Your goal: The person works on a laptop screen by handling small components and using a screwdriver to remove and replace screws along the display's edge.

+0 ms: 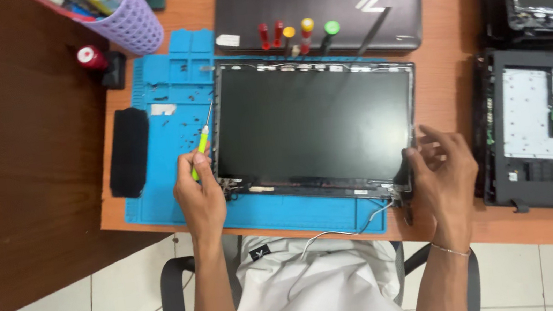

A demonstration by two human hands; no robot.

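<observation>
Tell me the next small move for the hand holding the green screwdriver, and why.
Probably bring the screwdriver tip down to the near left hinge corner of the screen panel. The left hand holds it just beside that corner, tip pointing away, while the right hand steadies the opposite near corner.

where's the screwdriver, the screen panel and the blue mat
screwdriver (203,143): head view, on its green handle above the left hand.
screen panel (314,119): head view, middle of the dark glass.
blue mat (171,130): head view, bare part left of the panel.
</observation>
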